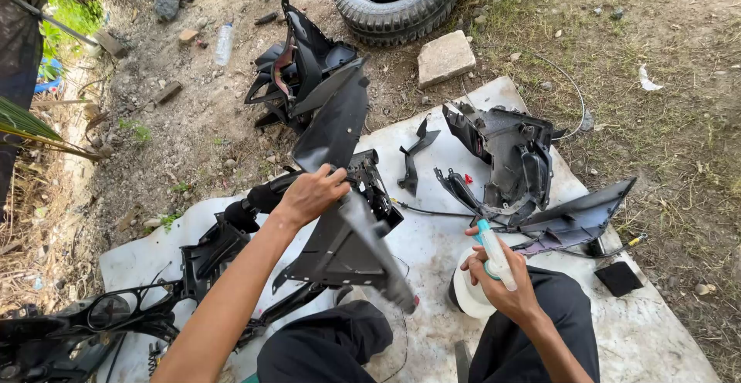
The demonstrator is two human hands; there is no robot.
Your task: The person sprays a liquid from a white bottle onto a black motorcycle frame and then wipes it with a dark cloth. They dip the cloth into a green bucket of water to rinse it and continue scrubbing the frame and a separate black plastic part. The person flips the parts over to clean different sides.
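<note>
- Your left hand (312,194) was closed around the upper edge of a black plastic body panel (340,221), holding it upright over your lap.
- Your right hand (502,279) was wrapped around a white tube with a teal tip (494,252), nozzle up, above a white round container (469,294) on the grey sheet (432,244).
- You seemed to be mid-step, readying the tube for the panel; bringing nozzle to surface would have called for a steady panel.
</note>
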